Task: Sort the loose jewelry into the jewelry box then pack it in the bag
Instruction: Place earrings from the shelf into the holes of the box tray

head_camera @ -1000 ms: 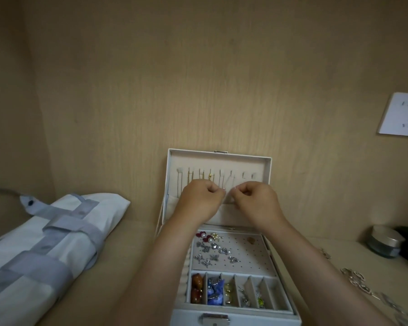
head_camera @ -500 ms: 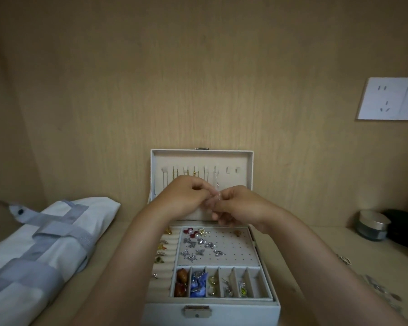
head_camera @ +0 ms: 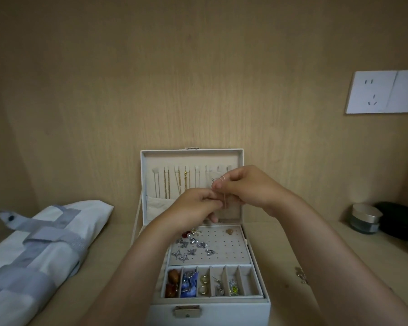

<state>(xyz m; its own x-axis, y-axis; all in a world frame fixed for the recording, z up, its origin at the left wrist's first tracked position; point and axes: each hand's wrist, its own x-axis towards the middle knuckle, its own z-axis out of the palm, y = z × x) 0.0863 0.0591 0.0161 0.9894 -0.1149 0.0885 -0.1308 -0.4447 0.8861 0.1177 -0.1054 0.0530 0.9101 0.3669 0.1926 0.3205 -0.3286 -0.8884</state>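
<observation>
- Jewelry box (head_camera: 240, 312) sits open, lid (head_camera: 236, 158) upright so its hooks (head_camera: 197, 168) face us.
- Our left hand (head_camera: 196, 207) and right hand (head_camera: 249, 189) both pinch a thin chain (head_camera: 224, 201) up by the lid, likely to hang it.

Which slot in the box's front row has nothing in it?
The rightmost slot; each of the other five holds jewelry.
</observation>
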